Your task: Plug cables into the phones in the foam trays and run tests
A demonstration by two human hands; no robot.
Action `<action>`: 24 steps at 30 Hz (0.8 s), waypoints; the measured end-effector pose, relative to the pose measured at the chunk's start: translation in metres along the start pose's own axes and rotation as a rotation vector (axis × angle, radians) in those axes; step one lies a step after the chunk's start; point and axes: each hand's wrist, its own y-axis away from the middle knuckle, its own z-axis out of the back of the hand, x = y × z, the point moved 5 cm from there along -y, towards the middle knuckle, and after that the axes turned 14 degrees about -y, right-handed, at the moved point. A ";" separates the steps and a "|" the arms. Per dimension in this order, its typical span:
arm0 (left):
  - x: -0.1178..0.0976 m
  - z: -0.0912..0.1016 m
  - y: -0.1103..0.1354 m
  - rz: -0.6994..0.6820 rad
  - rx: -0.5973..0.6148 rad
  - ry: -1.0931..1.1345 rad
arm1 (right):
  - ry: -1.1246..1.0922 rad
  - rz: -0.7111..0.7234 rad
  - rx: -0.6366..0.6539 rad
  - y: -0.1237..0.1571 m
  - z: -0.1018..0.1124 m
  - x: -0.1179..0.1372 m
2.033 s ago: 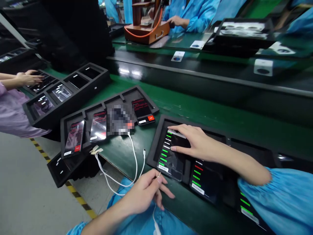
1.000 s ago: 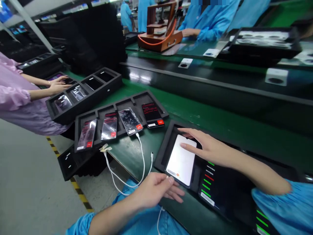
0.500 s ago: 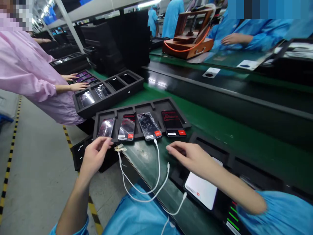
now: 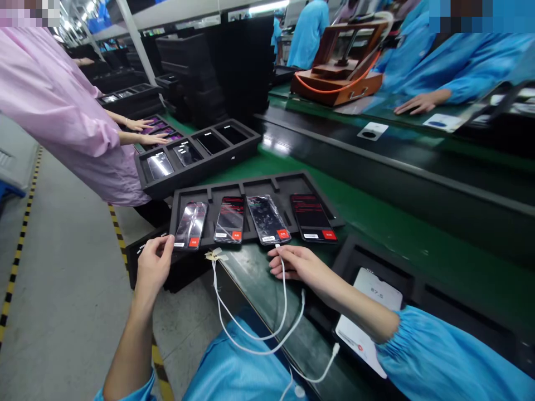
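My right hand (image 4: 295,262) pinches the white plug of a cable (image 4: 285,295) at the bottom edge of a film-covered phone (image 4: 267,219). My left hand (image 4: 154,257) is closed, fingertips together at the lower left corner of the leftmost phone (image 4: 191,224); whether they grip its edge is hidden. Between these phones lies another phone (image 4: 229,219), and to the right a fourth phone (image 4: 312,217). All show dark screens with a red square at the bottom and lean on the front rim of a black foam tray (image 4: 292,181).
Two loose white cable ends, one a white plug (image 4: 335,349), lie by the bench edge. At right a white-screened phone (image 4: 363,328) sits in another black tray (image 4: 376,256). A person in pink (image 4: 83,128) handles trays at left. A wooden press (image 4: 334,83) stands across the conveyor (image 4: 334,161).
My right hand has moved left onto the cable plug at the film-covered phone. My left hand has shifted slightly left, uncovering the leftmost phone's lower end. The view has shifted a little.
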 end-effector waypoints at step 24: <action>-0.001 -0.003 0.001 0.084 0.016 0.095 | 0.158 0.288 -0.056 0.023 0.037 0.025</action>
